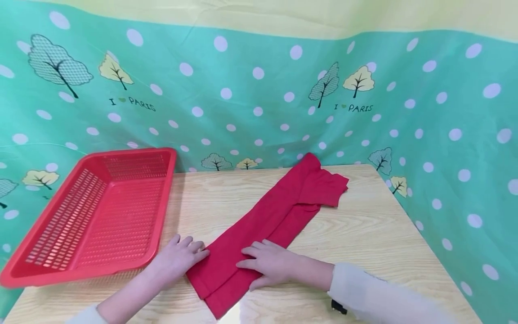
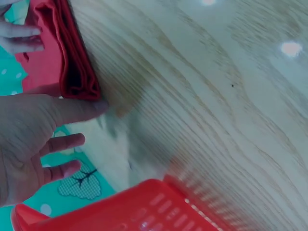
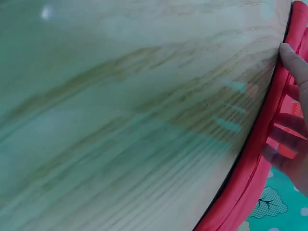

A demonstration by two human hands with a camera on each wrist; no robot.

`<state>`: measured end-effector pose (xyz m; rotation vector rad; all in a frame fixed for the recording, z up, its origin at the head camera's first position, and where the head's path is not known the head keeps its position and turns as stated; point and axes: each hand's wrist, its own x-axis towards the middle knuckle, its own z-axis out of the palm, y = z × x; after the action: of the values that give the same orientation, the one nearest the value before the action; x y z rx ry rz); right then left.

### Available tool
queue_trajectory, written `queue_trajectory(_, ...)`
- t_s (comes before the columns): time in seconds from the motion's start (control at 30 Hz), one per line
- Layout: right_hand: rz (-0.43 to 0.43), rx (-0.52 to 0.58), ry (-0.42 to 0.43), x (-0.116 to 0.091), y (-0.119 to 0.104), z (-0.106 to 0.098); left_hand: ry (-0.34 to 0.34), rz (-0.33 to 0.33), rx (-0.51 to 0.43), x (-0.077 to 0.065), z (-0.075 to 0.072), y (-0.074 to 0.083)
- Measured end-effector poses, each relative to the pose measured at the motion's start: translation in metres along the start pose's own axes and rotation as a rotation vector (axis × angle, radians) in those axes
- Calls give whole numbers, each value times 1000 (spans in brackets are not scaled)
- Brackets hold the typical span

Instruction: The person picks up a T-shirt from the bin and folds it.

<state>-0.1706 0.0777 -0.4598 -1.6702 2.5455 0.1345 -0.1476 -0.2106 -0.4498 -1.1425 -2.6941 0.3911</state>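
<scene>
A red short-sleeved shirt (image 1: 259, 220), folded into a long strip, lies slantwise on the table with a sleeve spread at its far end. My left hand (image 1: 175, 260) is at the strip's near left edge, fingers extended. In the left wrist view, that hand's thumb (image 2: 79, 109) lies along the end of the layered shirt (image 2: 45, 62), its other fingers apart. My right hand (image 1: 272, 262) rests on the near half of the shirt with fingers spread. The right wrist view has its thumb (image 3: 291, 60) against the shirt's folded long edge (image 3: 245, 180).
A red plastic basket (image 1: 163, 211) with slotted sides stands on the left, close to my left forearm. The wood-grain table (image 1: 364, 243) extends to the right of the shirt. A green dotted cloth (image 1: 259, 90) with tree prints hangs behind and along the sides.
</scene>
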Motion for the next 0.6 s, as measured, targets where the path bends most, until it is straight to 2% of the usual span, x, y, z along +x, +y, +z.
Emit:
queue_trajectory(0.17, -37, -205, 32, 3, -4, 6, 37, 33, 48, -4, 4, -3)
queue_trajectory(0.27, -44, -305, 42, 2, -7, 9, 28, 50, 40, -5, 3, -2)
queue_trajectory(0.37, -43, -353, 60, 1, -10, 12, -1, 42, -58, -6, -2, -1)
queue_trajectory(0.5, -45, -381, 124, -2, -10, 13, -14, 5, -261, -6, -13, 2)
queue_trajectory(0.57, -41, -322, 158, -6, -8, 11, -9, 4, -341, -4, -22, 3)
queue_trajectory(0.6, -33, -257, 166, -8, -6, 9, -23, 4, -384, -3, -27, 2)
